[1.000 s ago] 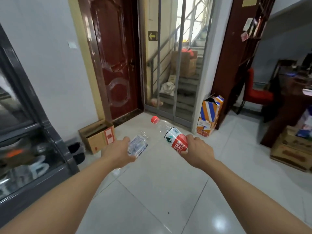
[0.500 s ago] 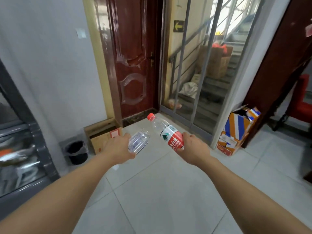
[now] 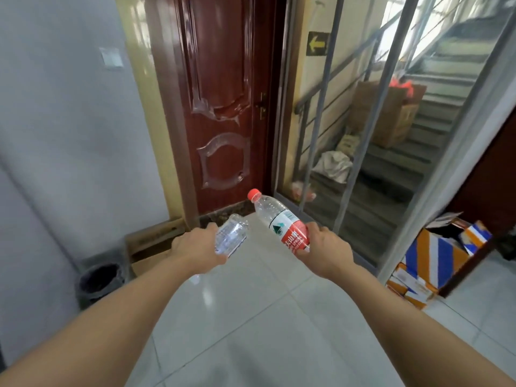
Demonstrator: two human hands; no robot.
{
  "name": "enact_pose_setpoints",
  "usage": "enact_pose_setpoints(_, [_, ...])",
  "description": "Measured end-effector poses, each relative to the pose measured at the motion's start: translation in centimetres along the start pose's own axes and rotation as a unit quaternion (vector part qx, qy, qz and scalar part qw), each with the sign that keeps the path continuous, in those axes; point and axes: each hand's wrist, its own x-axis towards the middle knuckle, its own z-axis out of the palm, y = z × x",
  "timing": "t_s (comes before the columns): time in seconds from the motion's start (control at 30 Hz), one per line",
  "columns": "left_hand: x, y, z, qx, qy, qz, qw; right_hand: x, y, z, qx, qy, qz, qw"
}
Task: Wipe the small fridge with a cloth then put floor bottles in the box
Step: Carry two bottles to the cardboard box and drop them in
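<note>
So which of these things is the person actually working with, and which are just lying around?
Part of the job:
- red-labelled water bottle in the right hand
- clear crushed bottle in the left hand
- open cardboard box by the wall

Just lying about:
- black waste bin
- striped cartons
- red door

Two bare forearms in view from the bottom corners, left forearm [image 3: 117,317] and right forearm [image 3: 405,325], no sleeves, cuffs or fabric showing anywhere along them. Left hand [image 3: 195,247] and right hand [image 3: 326,252] bare as well: no gloves, rings, watch, strap or bracelet at either wrist. Backs of both hands toward the camera, knuckles visible, fingertips mostly hidden; no markings, tape or bandage to note.
</note>
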Motion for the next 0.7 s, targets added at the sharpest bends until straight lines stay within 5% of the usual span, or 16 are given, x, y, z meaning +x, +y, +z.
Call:
enact_pose_setpoints(0.3, [15.8, 3.1, 2.1, -0.036, -0.005, -0.132, 0.991, 22.6, 3.3, 1.1, -0.019, -0.037, -0.116, 0.992])
enact_pose_setpoints(0.7, [31.5, -2.4, 2.6, -0.048, -0.002, -0.245, 0.968, 43.9, -4.0, 5.5, -0.011, -0.056, -0.249, 0.967])
